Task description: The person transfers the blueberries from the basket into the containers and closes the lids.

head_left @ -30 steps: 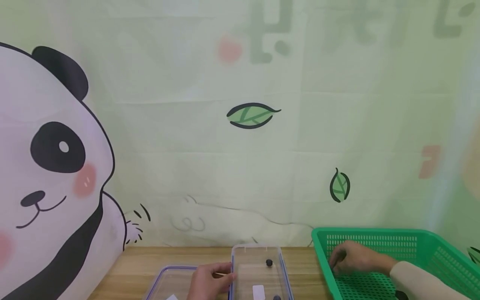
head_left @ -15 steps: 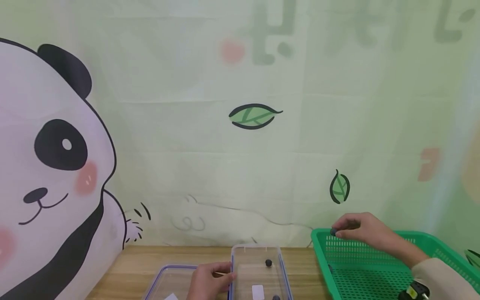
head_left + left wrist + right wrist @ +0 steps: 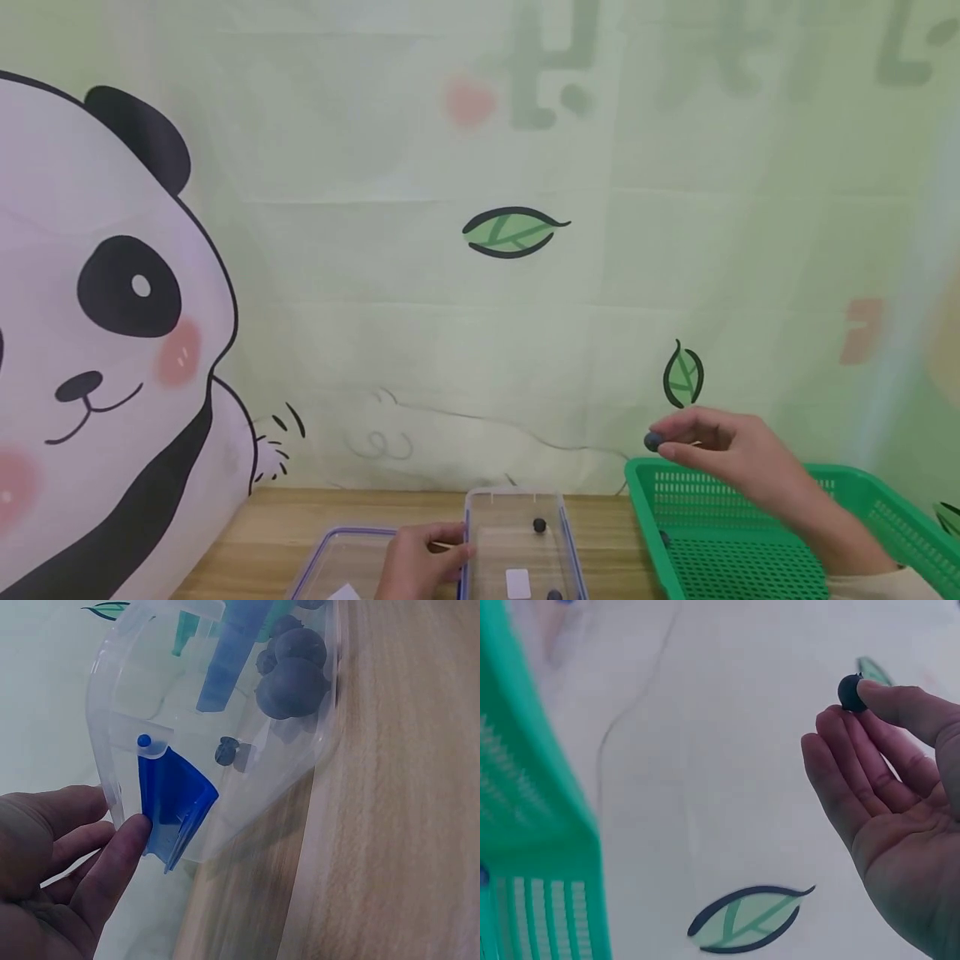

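My right hand pinches a blueberry between thumb and fingertips, raised above the left rim of the green basket. In the right wrist view the dark round blueberry sits at the fingertips, palm turned to the camera. My left hand grips the left edge of a clear plastic container, with fingers by its blue latch in the left wrist view. Blueberries lie inside the container, with one apart from the cluster.
A clear flat piece with a purple-blue edge lies on the wooden table, left of the container. Another blueberry rests by the basket's left wall. Behind the table hangs a cloth backdrop with a panda and leaves.
My right hand has risen out of the basket with a blueberry in its fingertips and moved up slightly left over the rim. My left hand has kept its grip on the container.
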`<state>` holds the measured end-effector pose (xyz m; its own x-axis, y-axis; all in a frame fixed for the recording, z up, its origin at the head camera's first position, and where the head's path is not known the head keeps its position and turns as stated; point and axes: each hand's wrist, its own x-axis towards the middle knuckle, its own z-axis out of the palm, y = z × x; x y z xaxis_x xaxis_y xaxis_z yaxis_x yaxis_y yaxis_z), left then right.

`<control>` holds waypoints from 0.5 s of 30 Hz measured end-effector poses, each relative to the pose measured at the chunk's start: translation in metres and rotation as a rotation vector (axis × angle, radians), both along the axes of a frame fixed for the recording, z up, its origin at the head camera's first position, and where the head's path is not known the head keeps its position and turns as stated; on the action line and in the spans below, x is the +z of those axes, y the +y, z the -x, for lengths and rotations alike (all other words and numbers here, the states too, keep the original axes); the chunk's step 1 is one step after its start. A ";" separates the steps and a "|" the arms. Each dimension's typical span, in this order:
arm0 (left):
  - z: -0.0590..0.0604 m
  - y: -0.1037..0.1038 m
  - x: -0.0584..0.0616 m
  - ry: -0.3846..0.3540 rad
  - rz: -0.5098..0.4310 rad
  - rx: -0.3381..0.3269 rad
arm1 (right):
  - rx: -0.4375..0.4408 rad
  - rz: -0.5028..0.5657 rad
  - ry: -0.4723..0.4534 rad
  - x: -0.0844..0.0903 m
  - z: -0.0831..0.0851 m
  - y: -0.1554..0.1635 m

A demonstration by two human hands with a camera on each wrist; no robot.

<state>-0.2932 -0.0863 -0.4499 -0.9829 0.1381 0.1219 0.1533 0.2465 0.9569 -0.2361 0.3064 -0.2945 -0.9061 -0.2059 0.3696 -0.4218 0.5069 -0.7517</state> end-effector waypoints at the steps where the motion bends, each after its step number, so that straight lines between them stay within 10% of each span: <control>1: 0.000 0.000 0.000 -0.003 0.000 0.000 | -0.009 0.010 0.007 -0.001 -0.004 -0.003; 15: 0.000 0.002 0.001 -0.006 0.007 0.013 | -0.066 0.191 -0.095 -0.026 -0.030 -0.041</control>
<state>-0.2930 -0.0844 -0.4489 -0.9853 0.1259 0.1154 0.1446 0.2552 0.9560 -0.2063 0.2657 -0.3207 -0.9479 -0.0797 0.3083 -0.3151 0.3751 -0.8718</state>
